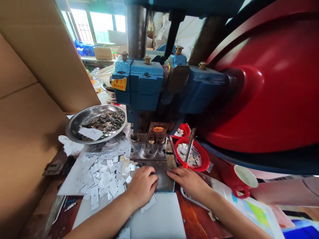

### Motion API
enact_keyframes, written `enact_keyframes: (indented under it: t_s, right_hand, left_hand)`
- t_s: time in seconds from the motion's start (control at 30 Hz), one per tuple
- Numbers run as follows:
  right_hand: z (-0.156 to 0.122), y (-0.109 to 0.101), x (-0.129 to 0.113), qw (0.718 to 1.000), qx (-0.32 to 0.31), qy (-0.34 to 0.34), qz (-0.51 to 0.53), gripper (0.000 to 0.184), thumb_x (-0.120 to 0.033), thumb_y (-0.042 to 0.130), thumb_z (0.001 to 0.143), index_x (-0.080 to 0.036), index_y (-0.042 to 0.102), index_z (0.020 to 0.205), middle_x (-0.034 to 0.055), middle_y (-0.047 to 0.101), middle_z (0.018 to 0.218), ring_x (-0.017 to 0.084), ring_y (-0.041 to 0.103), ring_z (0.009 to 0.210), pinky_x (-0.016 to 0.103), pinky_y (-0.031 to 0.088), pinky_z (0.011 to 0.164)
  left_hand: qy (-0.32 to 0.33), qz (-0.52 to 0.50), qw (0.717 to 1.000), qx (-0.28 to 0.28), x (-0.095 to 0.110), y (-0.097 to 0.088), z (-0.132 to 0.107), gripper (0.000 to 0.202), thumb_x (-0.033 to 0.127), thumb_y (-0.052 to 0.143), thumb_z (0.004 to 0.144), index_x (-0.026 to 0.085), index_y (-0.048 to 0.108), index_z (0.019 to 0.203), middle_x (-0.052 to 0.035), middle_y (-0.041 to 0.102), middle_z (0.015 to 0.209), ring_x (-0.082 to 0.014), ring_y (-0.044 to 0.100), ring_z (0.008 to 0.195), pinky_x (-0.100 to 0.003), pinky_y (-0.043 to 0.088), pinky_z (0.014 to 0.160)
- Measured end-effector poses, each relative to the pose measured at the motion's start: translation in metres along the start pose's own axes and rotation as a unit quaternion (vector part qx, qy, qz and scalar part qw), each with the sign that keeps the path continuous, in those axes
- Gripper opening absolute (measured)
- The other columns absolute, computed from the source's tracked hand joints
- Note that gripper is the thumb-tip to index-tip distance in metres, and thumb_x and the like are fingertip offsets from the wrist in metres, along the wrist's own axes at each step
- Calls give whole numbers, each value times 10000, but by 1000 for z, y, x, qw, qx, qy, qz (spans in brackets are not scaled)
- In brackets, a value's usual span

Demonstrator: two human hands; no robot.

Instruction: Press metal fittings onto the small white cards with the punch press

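Note:
My left hand (142,186) rests with curled fingers on the front of the press's steel base plate (163,181), right beside a heap of small flat white metal pieces (104,176). What its fingertips hold, if anything, is hidden. My right hand (189,181) lies flat on the plate's right edge, fingers stretched out, just below a red bowl (203,156) with more pieces. The blue punch press head (142,86) stands above the die (151,151).
A steel dish (74,127) of dark punched parts with a paper slip sits at left. A big red flywheel cover (269,83) fills the right. A red cup (240,181) stands near my right forearm. Cardboard (32,99) walls the left side. A white sheet (159,219) lies in front.

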State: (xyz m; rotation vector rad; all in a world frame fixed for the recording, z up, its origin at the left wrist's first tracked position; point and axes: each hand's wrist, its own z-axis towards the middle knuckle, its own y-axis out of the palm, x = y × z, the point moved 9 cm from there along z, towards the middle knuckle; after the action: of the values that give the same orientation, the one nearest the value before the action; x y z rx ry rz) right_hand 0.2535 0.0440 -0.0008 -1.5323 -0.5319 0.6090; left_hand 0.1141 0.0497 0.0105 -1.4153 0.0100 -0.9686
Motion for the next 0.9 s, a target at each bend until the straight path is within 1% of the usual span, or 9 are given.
enact_keyframes:
  t_s: [0.1, 0.23, 0.33, 0.5, 0.7, 0.73, 0.8, 0.83, 0.9]
  right_hand:
    - [2, 0, 0, 1000, 15, -26, 3, 547, 21, 475, 728, -228, 589, 1201, 65, 648, 1018, 181, 606, 863, 296, 498, 759]
    - [-4, -1, 0, 998, 31, -58, 1, 497, 13, 459, 739, -203, 613, 1159, 75, 653, 1051, 192, 605, 932, 319, 494, 817]
    - [-10, -4, -1, 995, 62, -72, 3, 460, -2, 434, 765, -194, 620, 1140, 78, 657, 1048, 190, 596, 970, 324, 489, 846]
    - [-14, -13, -7, 988, 122, -98, -18, 347, -57, 386, 857, -170, 635, 1070, 74, 671, 950, 190, 595, 890, 321, 501, 784]
    - [-19, -17, -14, 983, 132, -121, -44, 310, -107, 346, 910, -164, 627, 1028, 86, 654, 900, 193, 566, 855, 337, 480, 772]
    - [-17, -17, -13, 984, 127, -115, -39, 300, -114, 350, 910, -164, 629, 1008, 84, 649, 877, 191, 563, 834, 334, 477, 759]
    - [-9, -19, -8, 989, 121, -78, -17, 273, -139, 367, 914, -171, 633, 966, 73, 636, 832, 183, 558, 783, 319, 472, 723]
    - [-2, -22, -3, 991, 124, -49, -2, 261, -156, 377, 918, -177, 635, 952, 69, 630, 828, 181, 557, 778, 314, 470, 717]
    - [17, -31, 11, 987, 154, 24, 31, 244, -185, 399, 925, -191, 642, 925, 63, 621, 842, 179, 557, 795, 306, 467, 723]
  left_hand:
    - [-1, 1, 1000, 4, -1, 0, 0, 110, 166, 589, 827, 223, 661, 888, -42, 571, 1003, -218, 520, 941, -383, 441, 838]
    - [-2, -1, 1000, 9, -2, 1, -1, 113, 161, 594, 822, 224, 661, 888, -43, 573, 1017, -225, 521, 953, -388, 440, 844]
    - [0, -3, 1000, 11, -2, 1, -1, 120, 153, 596, 818, 227, 664, 883, -44, 575, 1010, -223, 525, 949, -385, 443, 841]
    - [0, -4, 1000, 12, -1, 0, 0, 129, 143, 595, 813, 227, 664, 882, -44, 577, 1003, -220, 531, 945, -384, 446, 840]
    - [5, -8, 1000, 20, 0, -1, -1, 136, 136, 594, 809, 230, 670, 872, -45, 578, 1004, -218, 533, 940, -383, 444, 837]
    - [5, -8, 1000, 20, 0, -1, -1, 134, 139, 593, 811, 230, 670, 873, -45, 577, 1007, -218, 532, 941, -383, 443, 838]
    - [4, -7, 1000, 17, -1, -1, -1, 125, 151, 593, 817, 230, 669, 876, -44, 577, 1010, -219, 529, 940, -385, 441, 839]
    - [3, -6, 1000, 15, -1, -1, -1, 119, 159, 594, 820, 230, 669, 879, -44, 577, 1008, -220, 527, 939, -386, 441, 838]
    - [3, -5, 1000, 10, -1, 0, -1, 114, 175, 592, 828, 231, 670, 889, -47, 578, 1000, -222, 525, 938, -387, 441, 834]
